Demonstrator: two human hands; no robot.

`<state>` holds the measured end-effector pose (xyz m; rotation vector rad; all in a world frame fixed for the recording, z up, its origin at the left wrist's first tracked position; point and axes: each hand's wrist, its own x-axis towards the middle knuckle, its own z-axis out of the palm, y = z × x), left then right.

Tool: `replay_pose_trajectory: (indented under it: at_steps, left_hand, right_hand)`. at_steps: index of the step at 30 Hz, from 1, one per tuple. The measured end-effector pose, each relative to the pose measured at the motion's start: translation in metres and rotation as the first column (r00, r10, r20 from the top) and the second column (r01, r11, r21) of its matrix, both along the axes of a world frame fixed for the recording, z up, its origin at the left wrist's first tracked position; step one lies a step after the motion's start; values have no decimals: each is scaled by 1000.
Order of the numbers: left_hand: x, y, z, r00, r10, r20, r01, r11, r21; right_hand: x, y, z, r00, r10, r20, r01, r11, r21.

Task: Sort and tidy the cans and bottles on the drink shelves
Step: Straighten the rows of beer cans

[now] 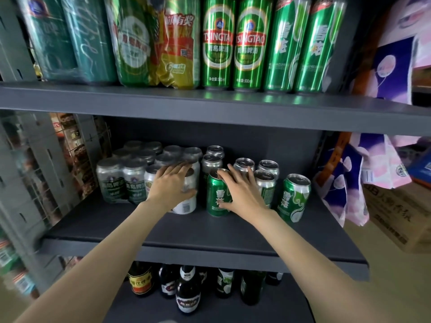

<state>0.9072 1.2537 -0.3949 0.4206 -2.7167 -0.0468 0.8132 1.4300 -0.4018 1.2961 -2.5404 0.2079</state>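
On the middle shelf (163, 231) my left hand (171, 184) grips a white can (186, 202) from its left side, fingers over the top and thumb across the front. My right hand (240, 191) wraps round a short green can (215, 197) just to the right of it, fingers on its rim. Behind them stand several silver-topped loose cans (243, 164). A second green can (295, 198) stands alone at the right. A shrink-wrapped pack of silver cans (123, 180) fills the left part of the shelf.
The top shelf holds tall green Tsingtao cans (234, 43) and wrapped packs (149, 40). Dark beer bottles (187, 290) stand on the bottom shelf. A purple-and-pink bag (349, 178) hangs right of the shelving, with a cardboard box (401, 220) below it.
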Motion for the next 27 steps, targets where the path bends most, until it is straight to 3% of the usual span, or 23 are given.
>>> replay_pose_trajectory:
  at_steps: [5, 11, 14, 19, 23, 27]
  left_hand:
    - [-1, 4, 6, 998, 19, 62, -18, 1000, -13]
    - [-12, 35, 9, 984, -134, 119, 134, 991, 10]
    - [-20, 56, 0, 987, -132, 94, 138, 989, -58]
    - [-24, 53, 1, 993, -108, 51, 110, 994, -29]
    - [-25, 53, 0, 993, -118, 13, 118, 993, -11]
    - [-27, 56, 0, 989, -145, -26, 146, 988, 56]
  right_hand:
    - [-18, 24, 22, 999, -38, -26, 39, 999, 32]
    - [-45, 67, 39, 974, -166, 156, 151, 983, 105]
    - [-44, 66, 41, 979, -118, 164, 105, 991, 83]
    - [-49, 71, 43, 935, -6, 354, 2, 1000, 13]
    - [-46, 68, 37, 955, -59, 291, 61, 998, 0]
    - [-39, 67, 23, 980, -165, 111, 167, 986, -7]
